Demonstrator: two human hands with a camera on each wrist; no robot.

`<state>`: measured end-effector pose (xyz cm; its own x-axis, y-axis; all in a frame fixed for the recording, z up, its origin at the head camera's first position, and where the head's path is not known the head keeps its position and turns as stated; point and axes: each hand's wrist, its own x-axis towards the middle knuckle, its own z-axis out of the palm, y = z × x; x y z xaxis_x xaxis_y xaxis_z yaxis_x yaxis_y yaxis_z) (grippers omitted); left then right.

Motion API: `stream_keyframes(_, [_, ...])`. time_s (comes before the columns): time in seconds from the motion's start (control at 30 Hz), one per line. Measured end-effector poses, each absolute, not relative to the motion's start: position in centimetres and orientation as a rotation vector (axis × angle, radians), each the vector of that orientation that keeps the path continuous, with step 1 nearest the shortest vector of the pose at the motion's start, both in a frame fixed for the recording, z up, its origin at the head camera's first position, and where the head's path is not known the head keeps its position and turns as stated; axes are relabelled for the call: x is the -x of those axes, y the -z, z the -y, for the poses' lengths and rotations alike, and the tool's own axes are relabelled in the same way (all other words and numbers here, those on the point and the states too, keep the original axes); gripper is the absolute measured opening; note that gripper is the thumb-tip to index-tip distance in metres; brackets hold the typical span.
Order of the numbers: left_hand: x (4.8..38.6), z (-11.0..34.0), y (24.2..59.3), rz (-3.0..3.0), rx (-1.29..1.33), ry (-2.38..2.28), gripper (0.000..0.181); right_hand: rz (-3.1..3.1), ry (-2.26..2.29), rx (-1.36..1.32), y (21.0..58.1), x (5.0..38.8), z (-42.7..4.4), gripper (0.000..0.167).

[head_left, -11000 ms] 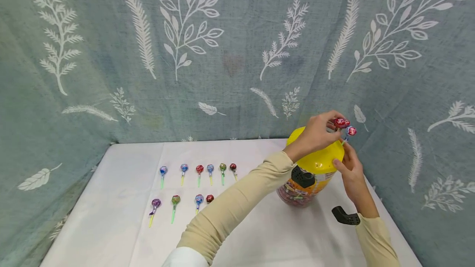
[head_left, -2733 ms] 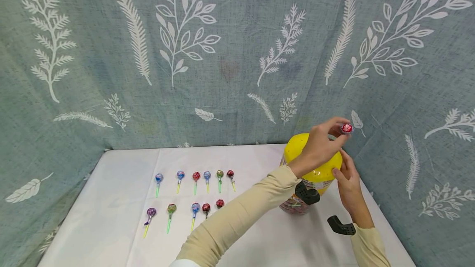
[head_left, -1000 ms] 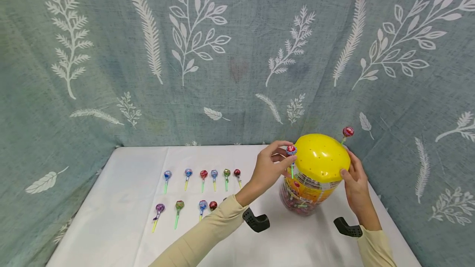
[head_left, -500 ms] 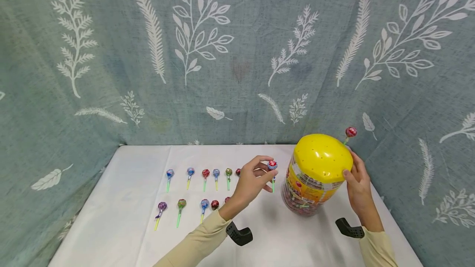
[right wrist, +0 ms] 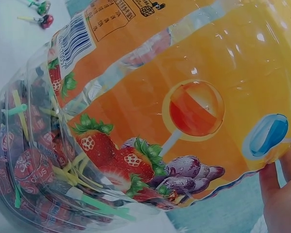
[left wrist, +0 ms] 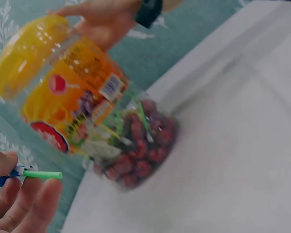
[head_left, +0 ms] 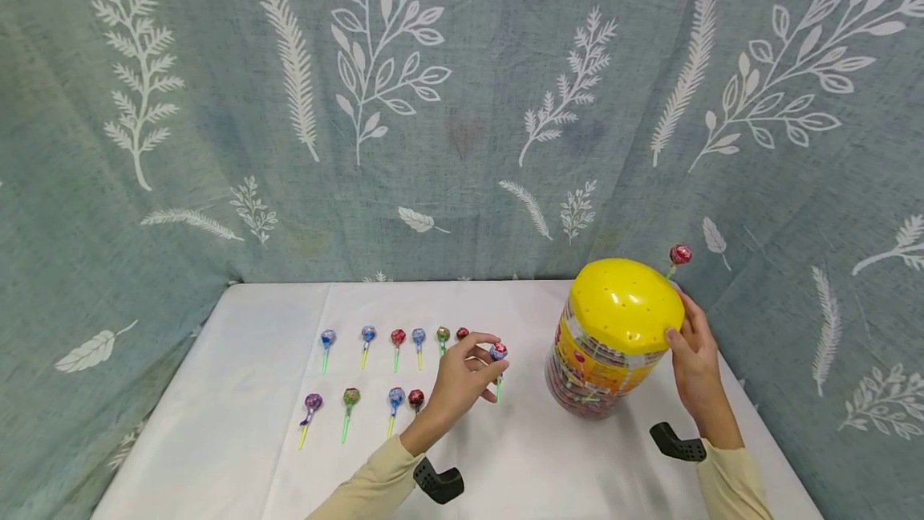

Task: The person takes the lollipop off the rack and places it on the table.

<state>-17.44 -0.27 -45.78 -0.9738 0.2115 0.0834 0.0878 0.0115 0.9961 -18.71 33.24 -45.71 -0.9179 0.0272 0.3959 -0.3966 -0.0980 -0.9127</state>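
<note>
My left hand (head_left: 462, 375) pinches a red and blue wrapped lollipop (head_left: 499, 351) by its head, just above the table. In the left wrist view, its green stick (left wrist: 43, 174) points away from the fingertips. My right hand (head_left: 696, 359) grips the clear plastic jar (head_left: 599, 359) near its yellow lid (head_left: 624, 303), thumb at the front and fingers behind. The jar leans slightly and holds many lollipops at its bottom. A red lollipop (head_left: 680, 254) stands up at the lid's back right edge; where its stick ends is hidden.
Lollipops lie in two rows on the white table (head_left: 238, 424), such as a purple one (head_left: 313, 402) in front and a blue one (head_left: 328, 338) behind. My left hand and forearm partly cover the rows' right ends. A patterned cloth (head_left: 462, 135) hangs behind.
My left hand takes a lollipop from behind the lid and carries it left and down toward the rows. One more dark red lollipop joined the front row earlier. The right hand stays on the jar.
</note>
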Motion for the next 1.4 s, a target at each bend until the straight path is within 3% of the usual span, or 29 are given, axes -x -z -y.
stream_keyframes(0.63, [18.7, 2.5, 53.8, -2.460, -0.105, -1.903, 0.029, 1.871, -2.097, -0.373, 46.0, 18.6, -33.1, 0.053])
stream_keyframes(1.4, [18.9, 1.3, 55.7, -2.672, -0.165, -1.607, 0.023, 1.844, -2.107, -0.373, 46.0, 18.7, -33.1, 0.053])
